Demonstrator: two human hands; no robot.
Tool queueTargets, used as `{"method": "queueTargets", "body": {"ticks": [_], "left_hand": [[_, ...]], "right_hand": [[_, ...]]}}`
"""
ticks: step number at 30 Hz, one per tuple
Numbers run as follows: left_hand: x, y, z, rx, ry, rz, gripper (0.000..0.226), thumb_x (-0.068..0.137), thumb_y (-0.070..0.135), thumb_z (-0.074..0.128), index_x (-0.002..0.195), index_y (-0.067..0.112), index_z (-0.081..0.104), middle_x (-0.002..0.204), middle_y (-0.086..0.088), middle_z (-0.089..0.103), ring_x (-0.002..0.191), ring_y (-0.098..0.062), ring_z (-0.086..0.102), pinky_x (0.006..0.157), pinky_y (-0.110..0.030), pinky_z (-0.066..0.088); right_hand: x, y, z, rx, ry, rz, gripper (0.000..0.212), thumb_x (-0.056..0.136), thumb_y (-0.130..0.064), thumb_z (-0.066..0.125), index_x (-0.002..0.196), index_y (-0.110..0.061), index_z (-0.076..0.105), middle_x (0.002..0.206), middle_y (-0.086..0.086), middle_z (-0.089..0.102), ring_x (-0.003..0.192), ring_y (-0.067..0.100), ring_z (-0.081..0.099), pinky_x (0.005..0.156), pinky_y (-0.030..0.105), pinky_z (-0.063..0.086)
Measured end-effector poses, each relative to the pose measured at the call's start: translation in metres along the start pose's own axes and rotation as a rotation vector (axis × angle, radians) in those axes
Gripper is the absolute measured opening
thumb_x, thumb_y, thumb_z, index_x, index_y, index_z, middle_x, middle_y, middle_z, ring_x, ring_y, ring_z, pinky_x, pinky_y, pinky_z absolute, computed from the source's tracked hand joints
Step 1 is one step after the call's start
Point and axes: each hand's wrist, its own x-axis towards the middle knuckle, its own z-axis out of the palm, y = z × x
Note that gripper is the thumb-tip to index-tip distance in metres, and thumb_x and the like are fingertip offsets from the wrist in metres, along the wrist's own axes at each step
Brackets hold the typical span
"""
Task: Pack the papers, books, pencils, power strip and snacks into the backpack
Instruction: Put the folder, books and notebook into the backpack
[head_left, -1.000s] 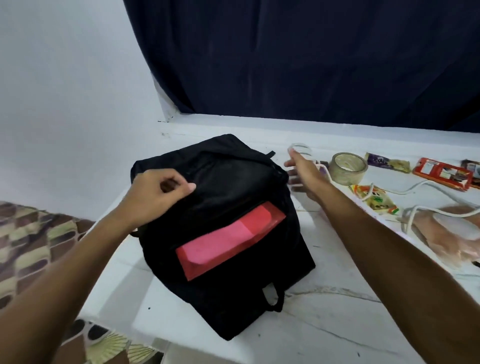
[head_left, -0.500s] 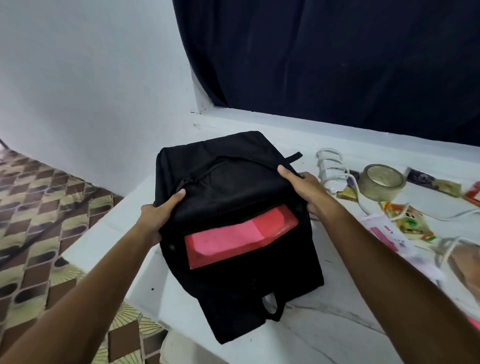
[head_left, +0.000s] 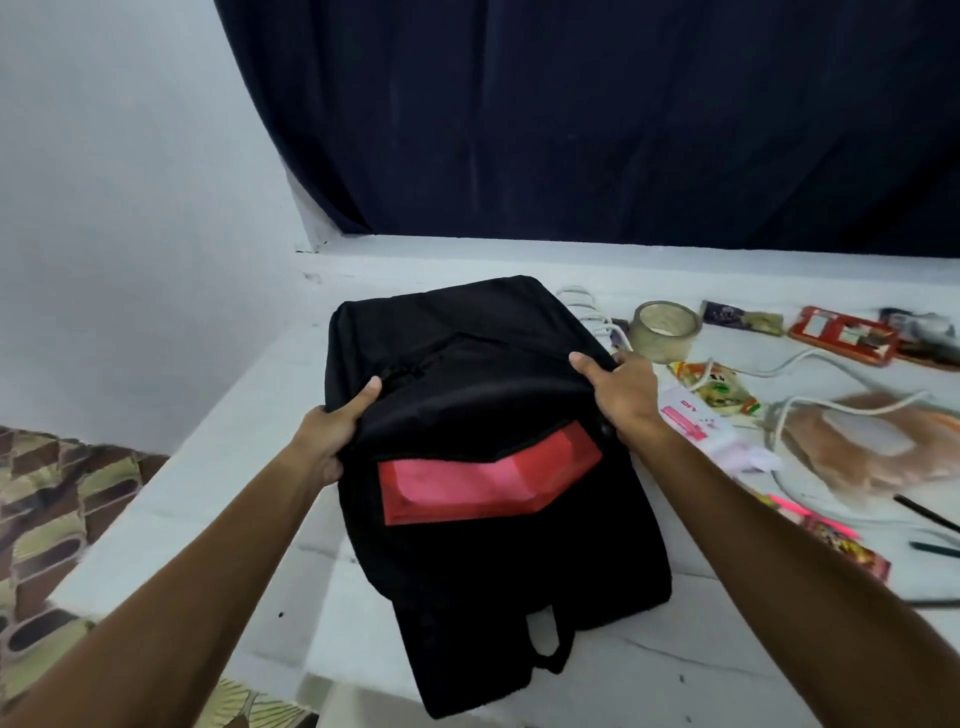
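A black backpack (head_left: 467, 364) lies flat on the white marble table (head_left: 218, 467). Its main opening gapes and shows red and pink papers (head_left: 483, 480) inside. My left hand (head_left: 332, 431) grips the left edge of the opening's flap. My right hand (head_left: 623, 395) grips the flap's right edge. To the right lie a white power strip (head_left: 696, 426) with its white cord (head_left: 810, 400), snack packets (head_left: 717, 387) (head_left: 841, 335) (head_left: 740, 317), pencils (head_left: 930, 514) and a pink pen (head_left: 802, 512).
A roll of clear tape (head_left: 665, 330) stands behind my right hand. A brownish plastic bag (head_left: 872, 447) lies at the far right. A dark curtain (head_left: 597, 119) hangs behind the table. Patterned floor tiles (head_left: 52, 493) show beyond the table's left edge.
My right hand came back from the items by the tape to the backpack. Both hands took hold of the flap's edges, and the opening now gapes a little wider over the red papers.
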Motion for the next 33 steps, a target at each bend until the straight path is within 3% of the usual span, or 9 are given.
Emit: {"method": "queueTargets", "body": {"ticks": [7, 10, 13, 16, 20, 22, 26, 29, 33], "left_hand": [[-0.01, -0.016, 0.039, 0.109, -0.103, 0.051, 0.085, 0.064, 0.057, 0.082, 0.123, 0.0, 0.059, 0.116, -0.01, 0.067, 0.105, -0.026, 0.065, 0.09, -0.036, 0.053], [-0.015, -0.012, 0.041, 0.378, 0.124, 0.137, 0.091, 0.075, 0.061, 0.072, 0.138, 0.002, 0.041, 0.135, -0.016, 0.052, 0.123, -0.034, 0.051, 0.102, -0.045, 0.044], [-0.045, -0.001, 0.051, 0.677, 0.412, 0.821, 0.062, 0.085, 0.045, 0.064, 0.133, 0.009, 0.046, 0.135, -0.015, 0.049, 0.126, -0.036, 0.041, 0.1, -0.049, 0.035], [-0.077, -0.014, 0.091, 0.902, 0.126, 1.292, 0.051, 0.083, 0.052, 0.05, 0.114, 0.013, 0.063, 0.114, -0.007, 0.064, 0.111, -0.033, 0.054, 0.093, -0.048, 0.041], [-0.066, -0.048, 0.139, 1.559, 0.057, 1.115, 0.088, 0.082, 0.075, 0.025, 0.138, 0.012, 0.051, 0.13, -0.021, 0.057, 0.121, -0.041, 0.051, 0.104, -0.071, 0.02], [-0.049, -0.046, 0.142, 1.674, 0.058, 1.066, 0.09, 0.079, 0.077, 0.022, 0.132, 0.013, 0.057, 0.115, -0.019, 0.06, 0.103, -0.037, 0.056, 0.094, -0.065, 0.037], [-0.03, -0.017, 0.14, 1.686, 0.035, 1.156, 0.082, 0.079, 0.078, 0.03, 0.108, 0.008, 0.061, 0.087, -0.016, 0.062, 0.075, -0.035, 0.061, 0.061, -0.042, 0.049], [-0.02, 0.024, 0.151, 1.627, -0.006, 1.156, 0.074, 0.083, 0.078, 0.036, 0.116, 0.014, 0.053, 0.101, -0.016, 0.067, 0.091, -0.038, 0.066, 0.067, -0.039, 0.043], [-0.006, 0.06, 0.157, 1.547, -0.124, 0.994, 0.086, 0.076, 0.085, 0.023, 0.118, 0.019, 0.058, 0.116, -0.016, 0.065, 0.109, -0.037, 0.06, 0.085, -0.044, 0.046]], "right_hand": [[-0.011, 0.015, -0.047, -0.139, 0.14, 0.052, 0.043, 0.078, -0.043, 0.076, 0.069, -0.008, 0.052, 0.065, 0.004, 0.054, 0.067, 0.026, 0.056, 0.059, 0.029, 0.037], [-0.017, 0.011, -0.047, -0.191, 0.165, 0.051, 0.048, 0.079, -0.043, 0.075, 0.062, -0.012, 0.041, 0.06, 0.002, 0.045, 0.064, 0.025, 0.05, 0.056, 0.03, 0.032], [-0.018, 0.005, -0.046, -0.213, 0.17, 0.09, 0.049, 0.079, -0.046, 0.073, 0.064, -0.01, 0.044, 0.063, 0.005, 0.048, 0.068, 0.027, 0.053, 0.061, 0.032, 0.036], [-0.02, 0.001, -0.045, -0.218, 0.17, 0.13, 0.048, 0.079, -0.049, 0.071, 0.079, -0.004, 0.055, 0.077, 0.011, 0.058, 0.078, 0.03, 0.059, 0.067, 0.034, 0.042], [-0.024, -0.005, -0.045, -0.204, 0.183, 0.156, 0.046, 0.082, -0.048, 0.069, 0.087, -0.004, 0.055, 0.084, 0.01, 0.058, 0.083, 0.029, 0.058, 0.072, 0.034, 0.044], [-0.026, -0.007, -0.047, -0.187, 0.177, 0.164, 0.044, 0.084, -0.047, 0.067, 0.089, -0.006, 0.053, 0.085, 0.008, 0.057, 0.082, 0.026, 0.055, 0.073, 0.033, 0.042], [-0.031, -0.01, -0.065, -0.115, 0.021, 0.163, 0.054, 0.083, -0.055, 0.064, 0.093, -0.002, 0.064, 0.089, 0.008, 0.067, 0.085, 0.024, 0.063, 0.071, 0.031, 0.045], [-0.036, -0.018, -0.107, 0.011, -0.023, 0.152, 0.061, 0.086, -0.054, 0.059, 0.099, 0.005, 0.065, 0.093, 0.015, 0.07, 0.075, 0.025, 0.064, 0.069, 0.033, 0.05], [-0.034, -0.015, -0.198, 0.484, 0.302, 0.212, 0.023, 0.095, -0.025, 0.056, 0.095, -0.003, 0.059, 0.079, 0.012, 0.057, 0.064, 0.023, 0.055, 0.052, 0.031, 0.051]]}}
